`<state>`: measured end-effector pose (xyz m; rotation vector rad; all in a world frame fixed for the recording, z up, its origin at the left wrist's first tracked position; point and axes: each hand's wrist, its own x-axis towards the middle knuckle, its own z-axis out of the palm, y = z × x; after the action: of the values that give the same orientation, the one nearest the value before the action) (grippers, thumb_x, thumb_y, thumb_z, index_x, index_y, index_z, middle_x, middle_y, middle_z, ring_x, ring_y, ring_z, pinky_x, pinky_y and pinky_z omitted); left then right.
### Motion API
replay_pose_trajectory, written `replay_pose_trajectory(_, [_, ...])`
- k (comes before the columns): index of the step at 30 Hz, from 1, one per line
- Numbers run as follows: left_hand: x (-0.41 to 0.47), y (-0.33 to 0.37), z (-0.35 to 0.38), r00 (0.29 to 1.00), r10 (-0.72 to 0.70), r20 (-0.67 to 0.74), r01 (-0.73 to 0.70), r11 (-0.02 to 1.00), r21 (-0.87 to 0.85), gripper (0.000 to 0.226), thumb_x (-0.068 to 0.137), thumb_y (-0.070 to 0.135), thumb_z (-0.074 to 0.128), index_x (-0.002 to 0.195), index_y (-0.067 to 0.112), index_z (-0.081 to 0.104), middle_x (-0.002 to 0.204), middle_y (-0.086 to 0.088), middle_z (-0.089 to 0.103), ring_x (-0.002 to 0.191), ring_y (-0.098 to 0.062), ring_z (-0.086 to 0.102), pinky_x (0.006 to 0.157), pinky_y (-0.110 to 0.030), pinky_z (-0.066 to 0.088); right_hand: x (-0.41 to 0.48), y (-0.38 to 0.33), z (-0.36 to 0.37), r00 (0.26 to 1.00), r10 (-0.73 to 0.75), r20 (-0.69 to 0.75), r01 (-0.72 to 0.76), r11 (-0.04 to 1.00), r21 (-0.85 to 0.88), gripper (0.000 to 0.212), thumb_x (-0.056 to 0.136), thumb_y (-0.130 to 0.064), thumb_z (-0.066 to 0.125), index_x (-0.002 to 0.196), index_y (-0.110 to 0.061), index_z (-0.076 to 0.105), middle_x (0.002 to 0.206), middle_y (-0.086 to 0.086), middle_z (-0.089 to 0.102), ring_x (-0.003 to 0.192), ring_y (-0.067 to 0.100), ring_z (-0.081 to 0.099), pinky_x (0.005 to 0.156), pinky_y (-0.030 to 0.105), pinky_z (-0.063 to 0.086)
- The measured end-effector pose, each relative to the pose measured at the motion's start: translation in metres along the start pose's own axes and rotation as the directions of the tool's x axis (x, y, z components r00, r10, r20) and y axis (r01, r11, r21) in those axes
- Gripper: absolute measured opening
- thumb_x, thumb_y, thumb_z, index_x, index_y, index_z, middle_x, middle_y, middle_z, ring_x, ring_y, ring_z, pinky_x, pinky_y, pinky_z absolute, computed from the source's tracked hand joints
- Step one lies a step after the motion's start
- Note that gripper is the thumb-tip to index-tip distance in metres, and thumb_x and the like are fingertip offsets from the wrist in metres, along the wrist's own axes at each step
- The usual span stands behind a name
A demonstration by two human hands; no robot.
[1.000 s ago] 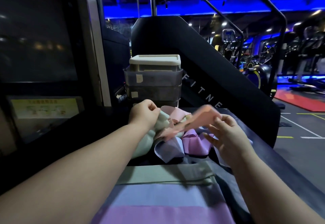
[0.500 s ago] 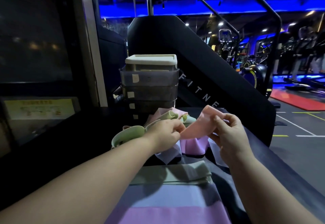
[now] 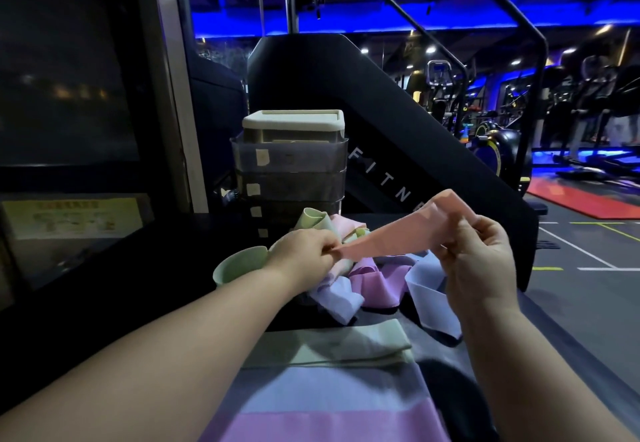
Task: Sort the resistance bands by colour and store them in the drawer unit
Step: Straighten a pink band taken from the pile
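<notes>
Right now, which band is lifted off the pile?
The salmon-pink band: the left hand pinches one end, the right hand grips the other. The green band, purple band and pale blue band lie unheld.

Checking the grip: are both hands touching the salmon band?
Touching. The head view shows the left hand pinching one end of the salmon band and the right hand gripping the other.

white "FITN" on black machine panel [image 3: 398, 150]
</notes>
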<state>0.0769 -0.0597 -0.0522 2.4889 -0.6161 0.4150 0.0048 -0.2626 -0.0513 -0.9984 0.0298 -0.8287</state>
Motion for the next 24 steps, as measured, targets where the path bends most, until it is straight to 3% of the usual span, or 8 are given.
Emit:
replay_pose_trajectory(3, [0.003,0.003,-0.009,0.995,-0.088,0.052,0.099,0.956,-0.276,0.006,0.081,0.038,0.067,0.082,0.033,0.070,0.078,0.003,0.069,0.078,-0.016,0.063,0.075,-0.035,0.051,0.004,0.000,-0.003,0.999,0.016,-0.034,-0.015,0.999,0.041,0.012,0.099,-0.016,0.053,0.088,-0.016,0.049,0.084,0.006,0.054,0.068,0.009,0.056,0.058,0.018,0.053])
replay_pose_trajectory(7, [0.009,0.013,-0.022,0.987,-0.066,0.147,0.117,0.921,-0.371,0.017,0.090,0.020,0.064,0.073,0.025,0.065,0.066,0.009,0.060,0.062,-0.009,0.052,0.058,-0.018,0.043,0.008,0.001,-0.006,0.997,0.048,-0.052,-0.044,0.996,0.080,0.008,0.098,-0.018,0.054,0.093,-0.015,0.049,0.090,0.008,0.057,0.072,0.011,0.059,0.063,0.021,0.056])
replay_pose_trajectory(9, [0.016,0.013,-0.026,0.987,-0.070,0.146,0.127,0.892,-0.434,0.016,0.088,0.022,0.068,0.072,0.026,0.067,0.069,0.009,0.065,0.067,-0.010,0.056,0.067,-0.028,0.050,0.011,0.001,-0.007,0.996,0.053,-0.069,-0.046,0.993,0.108,0.007,0.100,-0.018,0.052,0.095,-0.014,0.048,0.090,0.008,0.057,0.071,0.011,0.060,0.061,0.021,0.055])
replay_pose_trajectory(12, [0.022,0.017,-0.034,0.991,-0.044,0.125,0.092,0.911,-0.403,0.005,0.081,0.029,0.069,0.077,0.029,0.069,0.073,0.005,0.070,0.072,-0.014,0.062,0.079,-0.037,0.053,0.014,0.000,-0.010,0.994,0.075,-0.074,-0.064,0.988,0.141,0.005,0.101,-0.016,0.049,0.099,-0.011,0.048,0.089,0.010,0.059,0.076,0.014,0.062,0.061,0.022,0.055])
replay_pose_trajectory(16, [0.020,0.020,-0.040,0.990,-0.051,0.134,0.091,0.947,-0.309,0.022,0.088,0.010,0.053,0.080,0.026,0.065,0.075,0.004,0.066,0.067,-0.012,0.059,0.066,-0.027,0.049,0.014,-0.001,-0.012,0.988,0.133,-0.076,-0.124,0.986,0.110,0.009,0.101,-0.019,0.049,0.101,-0.010,0.051,0.098,0.013,0.062,0.085,0.017,0.065,0.068,0.024,0.057])
replay_pose_trajectory(18, [0.014,0.019,-0.044,0.986,-0.055,0.156,0.098,0.954,-0.282,0.017,0.090,0.011,0.053,0.084,0.023,0.064,0.075,0.004,0.065,0.065,-0.012,0.059,0.064,-0.024,0.049,0.011,-0.001,-0.011,0.984,0.156,-0.081,-0.151,0.987,0.063,0.010,0.101,-0.021,0.050,0.096,-0.012,0.052,0.095,0.009,0.061,0.086,0.015,0.062,0.068,0.021,0.056])
replay_pose_trajectory(21, [0.000,0.013,-0.053,0.981,-0.096,0.169,0.144,0.944,-0.297,0.017,0.091,0.008,0.050,0.091,0.019,0.063,0.065,0.005,0.060,0.053,-0.007,0.056,0.043,-0.016,0.042,0.006,-0.002,-0.009,0.979,0.199,-0.053,-0.199,0.980,0.011,0.012,0.100,-0.021,0.051,0.089,-0.016,0.053,0.088,0.003,0.058,0.079,0.010,0.058,0.069,0.020,0.052])
replay_pose_trajectory(24, [-0.017,0.007,-0.066,0.975,-0.128,0.180,0.175,0.945,-0.277,0.010,0.094,0.023,0.053,0.095,0.025,0.062,0.055,0.010,0.052,0.041,-0.005,0.044,0.035,-0.016,0.034,0.001,-0.004,-0.004,0.962,0.271,0.038,-0.272,0.962,0.026,0.009,0.099,-0.020,0.052,0.091,-0.015,0.054,0.086,0.002,0.062,0.076,0.011,0.061,0.068,0.021,0.054])
